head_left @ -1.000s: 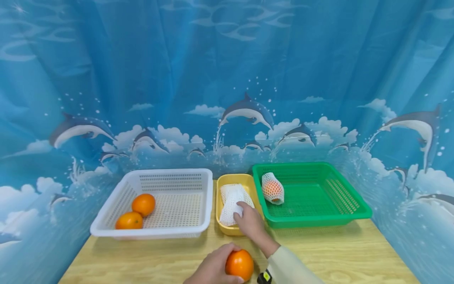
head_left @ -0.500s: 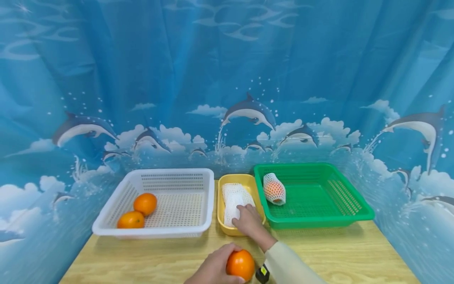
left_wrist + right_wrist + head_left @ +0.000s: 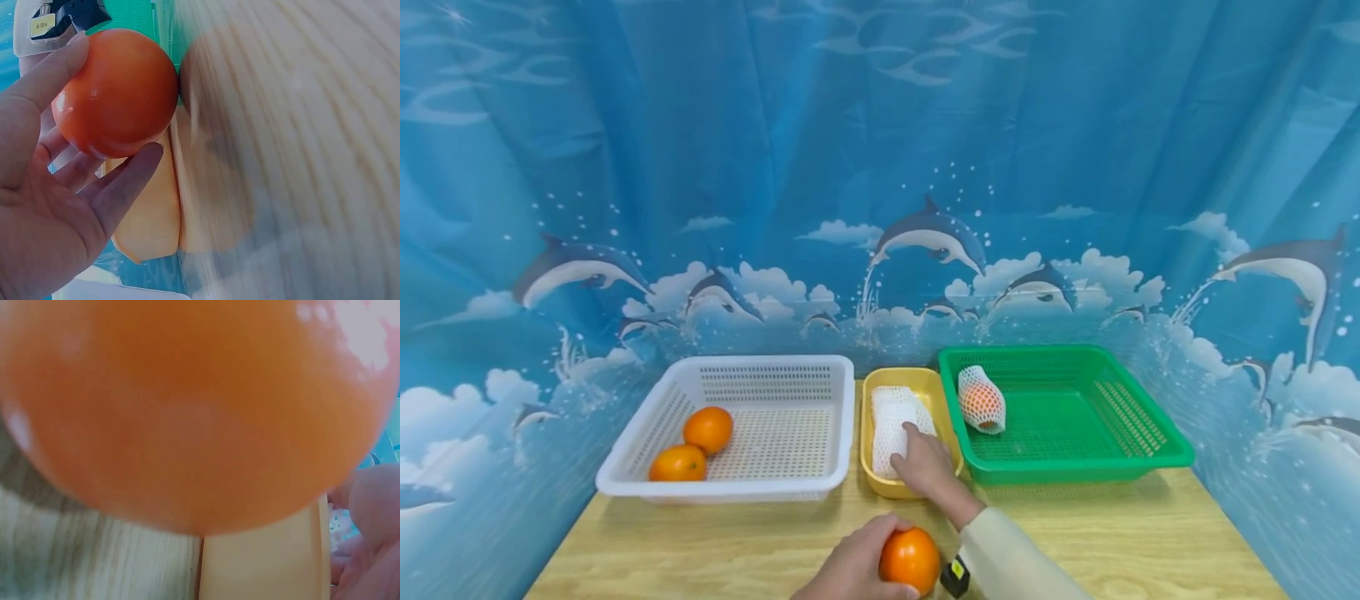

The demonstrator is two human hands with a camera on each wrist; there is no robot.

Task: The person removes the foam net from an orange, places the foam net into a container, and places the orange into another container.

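My left hand [image 3: 857,560] holds an orange [image 3: 911,562] low over the front of the table, with thumb and fingers on either side of it. In the left wrist view the same orange [image 3: 119,94] sits between thumb and fingers. My right hand [image 3: 927,467] reaches into the yellow basket [image 3: 951,421] and touches the white foam nets [image 3: 891,429] there. Its thumb and index finger are apart on the net; whether they pinch it I cannot tell. The orange [image 3: 200,412] fills most of the right wrist view and hides much of that hand.
A white basket [image 3: 838,400] with two oranges [image 3: 707,430] stands at the left. At the right, a green basket [image 3: 1075,450] contains one fruit in a foam net [image 3: 981,402]. A wrist camera [image 3: 955,575] is on my right forearm. A dolphin-print curtain [image 3: 775,167] hangs behind the wooden table.
The foam net under my right hand has shifted slightly to the right, and the hand stays in the yellow basket. My left hand and its orange have barely moved.
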